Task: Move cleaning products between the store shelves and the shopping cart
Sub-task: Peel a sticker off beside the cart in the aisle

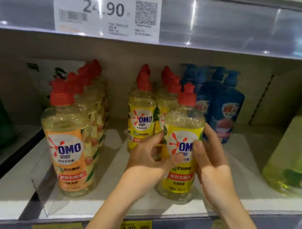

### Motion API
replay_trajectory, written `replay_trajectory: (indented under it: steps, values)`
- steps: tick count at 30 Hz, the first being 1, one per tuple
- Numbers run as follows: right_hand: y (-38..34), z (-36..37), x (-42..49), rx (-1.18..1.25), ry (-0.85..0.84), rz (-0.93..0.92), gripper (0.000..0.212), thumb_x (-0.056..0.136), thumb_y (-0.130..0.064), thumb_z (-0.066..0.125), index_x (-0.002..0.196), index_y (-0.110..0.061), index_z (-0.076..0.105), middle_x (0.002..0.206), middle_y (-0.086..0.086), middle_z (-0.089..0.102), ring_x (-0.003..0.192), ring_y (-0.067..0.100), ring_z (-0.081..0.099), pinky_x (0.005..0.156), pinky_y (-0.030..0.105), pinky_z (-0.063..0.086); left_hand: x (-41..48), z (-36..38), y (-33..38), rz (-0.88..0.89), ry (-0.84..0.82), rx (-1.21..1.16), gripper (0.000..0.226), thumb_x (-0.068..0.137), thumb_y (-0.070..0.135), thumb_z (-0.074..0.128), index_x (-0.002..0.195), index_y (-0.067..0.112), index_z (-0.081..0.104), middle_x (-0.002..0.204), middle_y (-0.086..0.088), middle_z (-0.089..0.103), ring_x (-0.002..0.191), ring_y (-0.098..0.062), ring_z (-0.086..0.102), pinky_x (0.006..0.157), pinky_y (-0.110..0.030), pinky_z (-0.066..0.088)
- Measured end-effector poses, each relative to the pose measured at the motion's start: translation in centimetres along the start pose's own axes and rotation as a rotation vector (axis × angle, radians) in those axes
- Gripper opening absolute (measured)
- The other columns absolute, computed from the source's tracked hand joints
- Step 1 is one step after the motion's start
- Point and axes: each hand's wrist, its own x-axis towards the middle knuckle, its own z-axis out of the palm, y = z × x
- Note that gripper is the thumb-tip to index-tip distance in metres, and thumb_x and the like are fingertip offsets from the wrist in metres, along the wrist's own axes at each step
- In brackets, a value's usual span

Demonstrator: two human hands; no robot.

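On the shelf (15, 189), near its front edge, a yellow-label OMO bottle (184, 122) with a red cap is held upright between both hands. The left hand (146, 159) is curled against its left side, with the thumb laid across the label; the right hand (214, 165) is wrapped round its right side. More yellow-label bottles (140, 120) are ranged just behind it. A row of orange-label bottles (67, 148) is seen to the left, and blue pump bottles (225, 111) behind to the right. A price tag (106, 7) reading 24.90 is fixed above.

left hand (146, 158) bare | right hand (213, 163) bare | forearms (117, 204) uncovered (both)
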Motion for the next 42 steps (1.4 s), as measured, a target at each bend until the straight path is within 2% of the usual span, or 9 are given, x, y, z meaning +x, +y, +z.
replay_trajectory:
  steps: [4,7,11,14,18,26,33,38,42]
  values:
    - [0.7,-0.9,-0.4,-0.065,-0.126,-0.022,0.057,0.071,-0.068,0.068,0.124,-0.053,0.053,0.131,-0.018,0.06,0.12,0.007,0.059,0.084,0.02,0.053,-0.3,0.7,-1.4,-0.029,0.023,-0.037,0.048,0.074,0.024,0.081,0.109,0.045,0.056,0.125,0.009,0.061,0.107,-0.005,0.062,0.084,-0.015,0.052]
    - [0.2,-1.5,-0.7,-0.133,-0.239,-0.023,0.052,0.085,-0.05,0.06,0.133,-0.044,0.043,0.13,-0.022,0.058,0.122,0.002,0.055,0.087,0.015,0.049,-0.6,1.0,-2.5,-0.024,0.032,-0.006,0.059,0.071,0.028,0.083,0.121,0.039,0.054,0.134,0.007,0.054,0.115,-0.008,0.058,0.087,-0.014,0.05]
    - [0.4,-2.3,0.0,-0.276,-0.249,-0.061,0.06,0.084,-0.032,0.059,0.14,-0.032,0.037,0.135,-0.017,0.053,0.122,0.002,0.052,0.091,0.016,0.049,-0.2,1.3,-2.6,0.011,0.087,0.158,0.091,0.06,0.068,0.062,0.141,0.029,0.044,0.143,0.009,0.046,0.127,-0.016,0.05,0.101,-0.043,0.047]
    - [1.4,-2.1,1.4,-0.362,-0.236,-0.104,0.057,0.087,-0.04,0.06,0.14,-0.036,0.037,0.135,-0.015,0.052,0.121,0.002,0.052,0.092,0.02,0.05,1.2,1.1,-2.0,0.019,0.083,0.247,0.087,0.064,0.067,0.06,0.139,0.025,0.045,0.138,0.006,0.048,0.124,-0.019,0.051,0.101,-0.045,0.046]
    - [2.4,-1.6,3.5,-0.41,-0.236,-0.141,0.05,0.088,-0.04,0.058,0.132,-0.044,0.036,0.13,-0.021,0.053,0.116,-0.003,0.053,0.087,0.018,0.051,2.8,0.9,-2.1,0.018,0.095,0.281,0.058,0.085,0.035,0.069,0.137,0.018,0.049,0.136,0.0,0.048,0.122,-0.021,0.05,0.103,-0.044,0.044]
    - [3.3,-1.2,4.8,-0.406,-0.243,-0.135,0.055,0.091,-0.033,0.051,0.143,-0.023,0.036,0.138,-0.006,0.049,0.123,0.003,0.051,0.094,0.022,0.051,3.5,0.8,-2.8,0.043,0.176,0.195,0.066,0.072,0.061,0.062,0.128,0.026,0.056,0.124,0.003,0.062,0.113,-0.02,0.06,0.095,-0.048,0.05]
    - [3.6,-1.3,5.0,-0.44,-0.206,-0.139,0.05,0.097,-0.016,0.054,0.144,-0.018,0.037,0.138,0.0,0.048,0.123,0.008,0.052,0.096,0.024,0.051,3.1,0.8,-1.6,-0.003,0.193,0.234,0.035,0.083,0.027,0.074,0.115,0.019,0.062,0.101,0.01,0.065,0.089,-0.003,0.063,0.087,-0.029,0.054]
    - [3.0,-0.7,2.7,-0.398,-0.072,-0.156,0.054,0.086,-0.034,0.061,0.136,-0.028,0.043,0.13,-0.011,0.049,0.114,0.005,0.052,0.088,0.011,0.047,1.5,0.2,-1.4,-0.065,0.255,0.197,0.043,0.081,0.023,0.075,0.121,0.015,0.06,0.103,0.012,0.06,0.085,0.001,0.059,0.078,-0.017,0.048]
    - [2.2,-0.2,0.3,-0.348,0.095,-0.252,0.048,0.084,-0.035,0.066,0.129,-0.027,0.052,0.126,-0.006,0.052,0.114,0.008,0.055,0.098,0.025,0.048,-1.3,-0.2,-0.7,-0.023,0.308,0.016,0.039,0.082,0.013,0.072,0.119,0.015,0.061,0.117,0.0,0.066,0.096,-0.002,0.064,0.075,-0.007,0.049]
